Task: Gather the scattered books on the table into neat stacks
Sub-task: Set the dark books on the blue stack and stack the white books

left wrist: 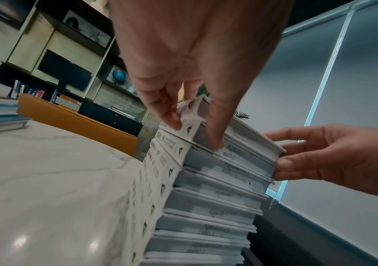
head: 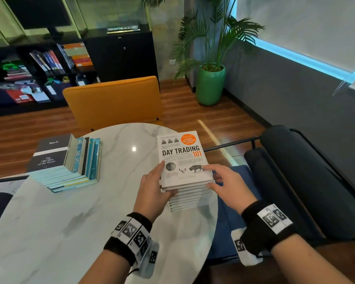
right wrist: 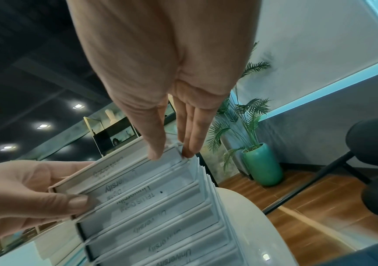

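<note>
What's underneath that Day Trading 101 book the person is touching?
Under the Day Trading 101 book sits a stack of white hardbacks on the marble table, edges slightly staggered. Their covers are hidden; only page edges and spines show. The left hand and right hand touch the upper books.

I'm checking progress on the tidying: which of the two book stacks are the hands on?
The white stack topped by Day Trading 101; left hand and right hand flank it. The blue stack sits untouched.
</note>
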Motion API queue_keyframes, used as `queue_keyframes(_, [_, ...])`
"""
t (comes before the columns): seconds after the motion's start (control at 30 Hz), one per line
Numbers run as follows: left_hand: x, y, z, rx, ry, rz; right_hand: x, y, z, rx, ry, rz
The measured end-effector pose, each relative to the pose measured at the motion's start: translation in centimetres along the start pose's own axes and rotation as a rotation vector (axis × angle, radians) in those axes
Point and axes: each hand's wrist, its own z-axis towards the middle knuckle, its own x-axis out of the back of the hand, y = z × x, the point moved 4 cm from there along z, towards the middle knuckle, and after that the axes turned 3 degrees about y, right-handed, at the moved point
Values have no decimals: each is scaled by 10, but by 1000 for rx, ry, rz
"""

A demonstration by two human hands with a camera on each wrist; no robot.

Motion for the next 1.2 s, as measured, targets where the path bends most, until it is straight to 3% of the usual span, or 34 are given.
queue_keyframes(0.3, [-6,-8,5,61,-20,-76,2,0,7,-51,9,60])
queue_keyframes(0.47, [-4,-4,5,113,-32,-232,1,2,7,-37,14,52])
queue_keyframes(0.93, [-12,-23,0,96,-32,-196,-3,16,0,5,69,36])
queue_keyframes(1.03, [-36,-51,-7,130,-120,-72,-14,46,0,-84,46,-54])
queue_keyframes(1.2, [-83,-90,-3,154,-337,73,-55,81,5,-262,-191,-251])
